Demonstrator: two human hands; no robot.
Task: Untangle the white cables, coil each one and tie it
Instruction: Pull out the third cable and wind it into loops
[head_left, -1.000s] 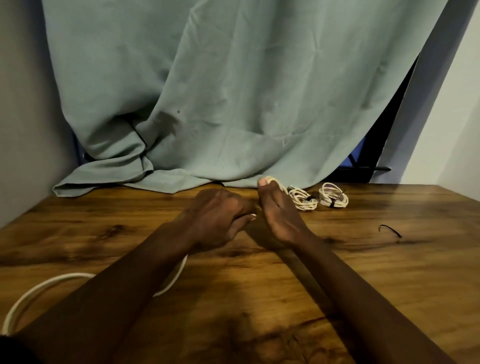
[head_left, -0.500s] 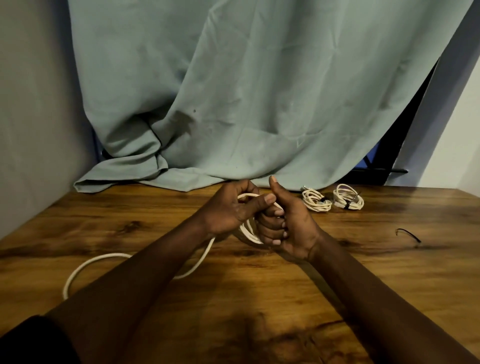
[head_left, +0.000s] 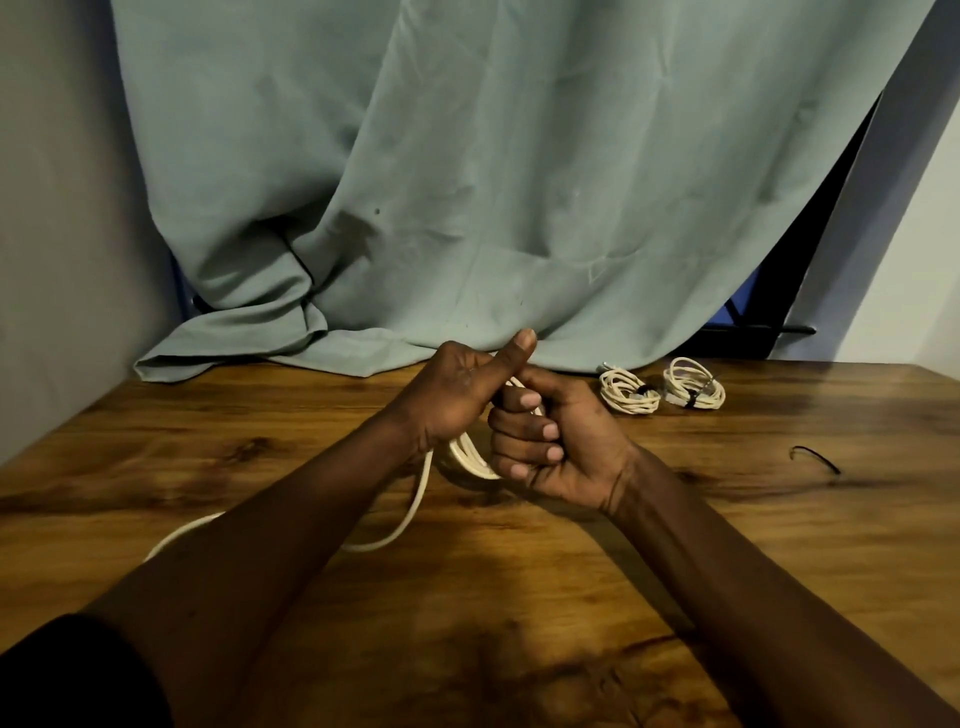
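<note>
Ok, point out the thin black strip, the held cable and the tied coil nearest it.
thin black strip (head_left: 817, 457): head view, its middle.
held cable (head_left: 472, 462): head view, its stacked loops.
tied coil (head_left: 616, 389): head view, its white loops.

- The brown wooden table (head_left: 675, 571) has a smooth, faintly glossy finish with dark grain streaks.
- The pale green cloth curtain (head_left: 467, 182) looks matt, soft and creased.
- The off-white cable (head_left: 415, 512) has a smooth plastic sheath.
- Two coiled off-white cables (head_left: 629, 392) (head_left: 693, 391) look the same, bound with thin black ties.
- The grey wall (head_left: 62, 234) is matt.
</note>
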